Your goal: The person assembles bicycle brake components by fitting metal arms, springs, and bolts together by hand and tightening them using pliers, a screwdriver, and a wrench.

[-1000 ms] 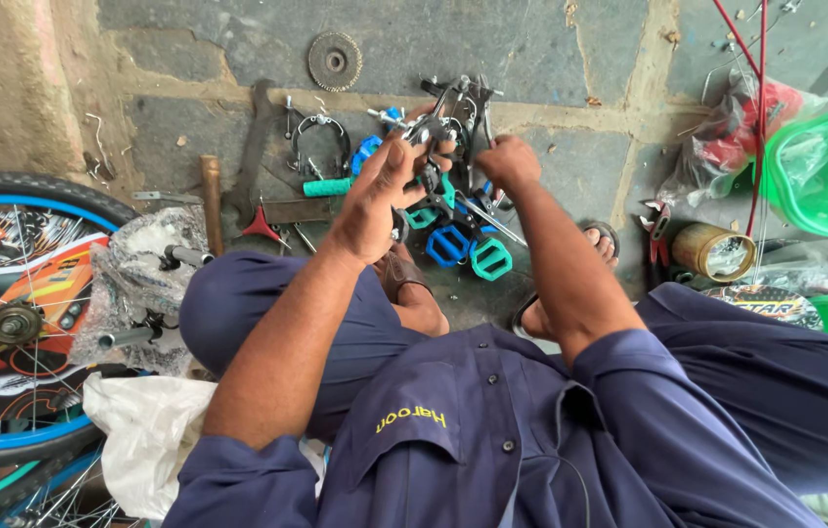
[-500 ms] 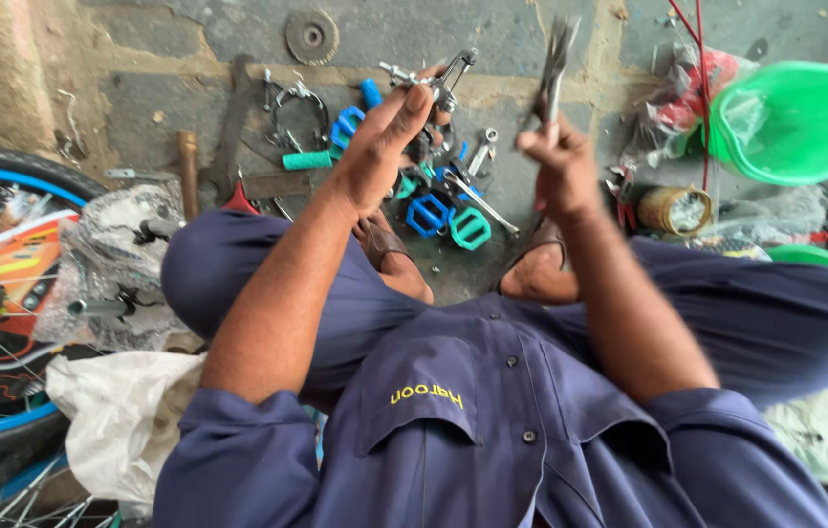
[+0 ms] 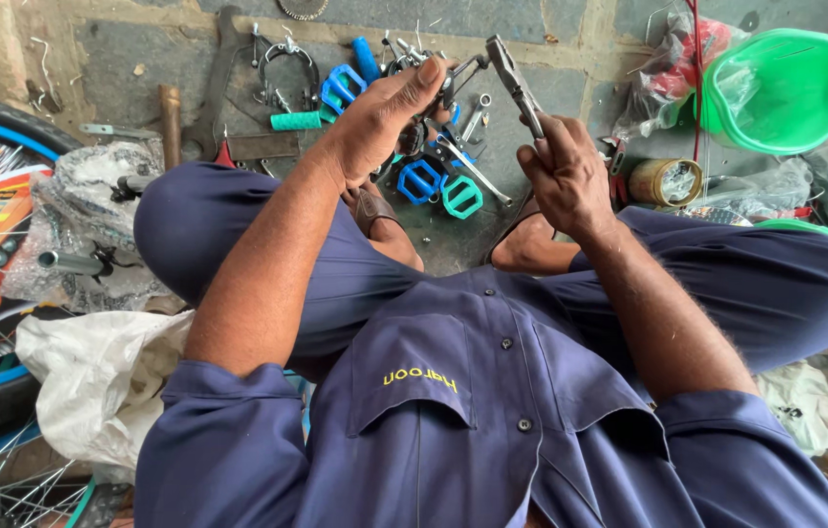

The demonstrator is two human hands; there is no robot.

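The right hand (image 3: 566, 176) grips pliers (image 3: 517, 83) by the handles, jaws pointing away. The left hand (image 3: 380, 122) pinches a small metal bracket (image 3: 461, 73) just beside them — blue and green pedals (image 3: 438, 186) lie below, between both hands.

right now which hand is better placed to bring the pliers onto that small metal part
Probably the right hand: its fingers already grip the pliers, whose tip points toward the small metal part. The left hand is busy pinching that part, so it can only steady it.
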